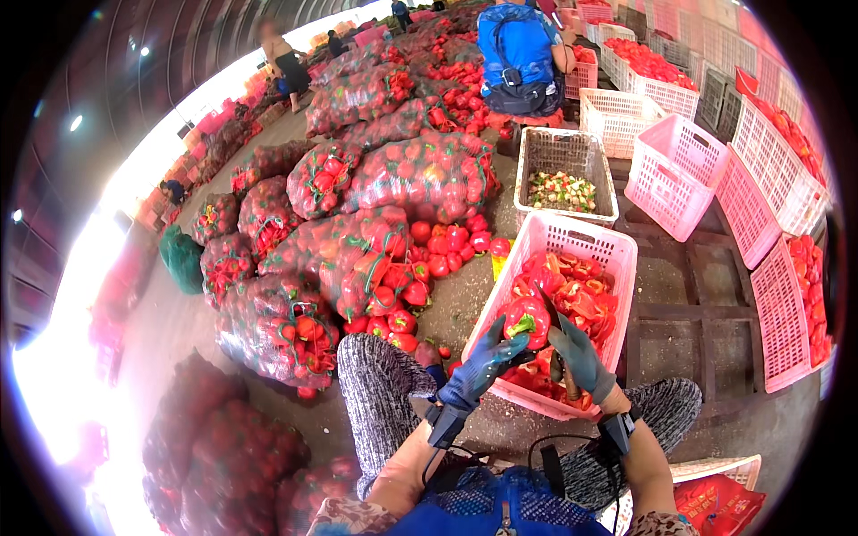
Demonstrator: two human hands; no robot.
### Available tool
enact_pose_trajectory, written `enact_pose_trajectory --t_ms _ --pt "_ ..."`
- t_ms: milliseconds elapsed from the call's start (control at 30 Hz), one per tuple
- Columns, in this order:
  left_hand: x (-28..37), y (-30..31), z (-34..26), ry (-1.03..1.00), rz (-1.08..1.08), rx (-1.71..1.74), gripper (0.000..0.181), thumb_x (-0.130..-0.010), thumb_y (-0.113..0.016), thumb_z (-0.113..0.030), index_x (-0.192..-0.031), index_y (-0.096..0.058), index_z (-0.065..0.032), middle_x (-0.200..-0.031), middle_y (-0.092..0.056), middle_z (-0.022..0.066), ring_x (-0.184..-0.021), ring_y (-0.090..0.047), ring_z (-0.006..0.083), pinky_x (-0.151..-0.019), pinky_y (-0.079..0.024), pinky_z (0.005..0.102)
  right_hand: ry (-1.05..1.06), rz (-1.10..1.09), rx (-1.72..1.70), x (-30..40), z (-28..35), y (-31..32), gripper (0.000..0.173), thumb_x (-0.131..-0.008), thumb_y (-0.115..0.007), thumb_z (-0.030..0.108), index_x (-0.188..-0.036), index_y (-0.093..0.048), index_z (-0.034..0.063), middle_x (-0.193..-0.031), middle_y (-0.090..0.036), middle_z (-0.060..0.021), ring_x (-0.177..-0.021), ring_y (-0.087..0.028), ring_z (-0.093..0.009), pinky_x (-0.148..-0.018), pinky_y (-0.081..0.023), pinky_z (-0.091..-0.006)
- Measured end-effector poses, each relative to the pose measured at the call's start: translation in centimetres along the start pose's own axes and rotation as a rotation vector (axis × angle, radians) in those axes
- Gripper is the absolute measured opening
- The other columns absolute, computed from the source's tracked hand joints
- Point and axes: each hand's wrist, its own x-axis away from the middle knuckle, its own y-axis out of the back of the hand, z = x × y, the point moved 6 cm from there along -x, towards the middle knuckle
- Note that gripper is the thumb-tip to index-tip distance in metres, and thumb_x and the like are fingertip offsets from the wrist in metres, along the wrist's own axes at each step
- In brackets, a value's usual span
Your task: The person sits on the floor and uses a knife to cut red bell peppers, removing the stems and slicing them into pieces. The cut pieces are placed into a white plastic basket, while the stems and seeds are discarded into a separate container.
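Gloved in blue, my left hand (488,365) grips a whole red bell pepper (527,321) from its left side, its green stem turned toward me. My right hand (584,354), in a darker glove, is closed around a knife (554,318); the dark blade points up along the pepper's right side, and a wooden handle end shows below the fingers. Both hands are over a pink plastic crate (620,258) that stands between my knees. Cut red pepper pieces (596,301) fill much of its bottom.
Mesh sacks of red peppers (415,174) crowd the floor at left, with loose peppers (442,244) beside them. Beyond my crate, a dirty crate (606,197) holds cut-out cores. Pink crates (677,177) stand at right. A person in blue (519,60) sits ahead.
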Motion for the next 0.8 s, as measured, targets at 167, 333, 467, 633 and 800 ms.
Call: enact_pose_trajectory --t_ms 167,333,467,633,800 --pt "-2.3 4.3 1.6 -0.286 -0.091 -0.509 0.087 -0.078 -0.081 -0.023 -0.144 -0.030 0.0013 -0.134 -0.052 0.0159 -0.117 -0.057 0.0238 -0.094 -0.052 0.0370 0.044 0.003 0.021 -0.1 0.7 -1.0 0.057 -0.094 -0.051 0.029 -0.142 -0.036 0.0031 -0.082 -0.057 -0.0050 -0.050 -0.052 -0.011 -0.045 -0.045 -0.0274" --pt "-3.4 2.5 1.1 -0.193 -0.195 -0.780 0.085 -0.076 -0.081 -0.014 -0.144 -0.031 0.0000 -0.133 -0.050 0.0129 -0.118 -0.052 0.0187 -0.097 -0.048 0.0323 -0.023 -0.126 -0.138 -1.0 -1.2 0.2 0.033 -0.095 -0.056 0.028 -0.116 -0.057 0.0035 -0.073 -0.059 -0.0019 -0.046 -0.052 -0.010 -0.041 -0.043 -0.0255" --pt "-5.2 4.7 3.0 -0.231 -0.146 -0.392 0.078 -0.079 -0.080 -0.014 -0.141 -0.035 -0.0012 -0.125 -0.056 0.0096 -0.105 -0.059 0.0155 -0.089 -0.052 0.0290 -0.020 -0.139 -0.285 -1.8 -2.7 0.0 0.044 -0.095 -0.058 0.024 -0.134 -0.050 0.0070 -0.076 -0.058 -0.0001 -0.049 -0.050 -0.007 -0.044 -0.044 -0.0224" --pt "-2.8 4.6 6.1 0.007 -0.115 0.167 0.056 -0.089 -0.067 -0.011 -0.138 -0.040 -0.0069 -0.121 -0.059 0.0055 -0.107 -0.061 0.0182 -0.089 -0.053 0.0304 -0.001 -0.170 -0.138 -3.1 -5.1 -0.2 0.029 -0.095 -0.060 0.026 -0.115 -0.059 0.0043 -0.077 -0.058 0.0006 -0.053 -0.048 -0.006 -0.046 -0.040 -0.0230" --pt "-3.0 2.6 3.6 -0.165 0.028 0.347 0.039 -0.091 -0.062 -0.016 -0.128 -0.052 -0.0063 -0.126 -0.058 0.0069 -0.120 -0.054 0.0214 -0.105 -0.042 0.0437 0.081 -0.133 0.053 -1.3 -3.3 0.0 0.052 -0.099 -0.052 0.032 -0.140 -0.041 0.0005 -0.076 -0.053 -0.0036 -0.057 -0.049 -0.009 -0.052 -0.042 -0.0265"
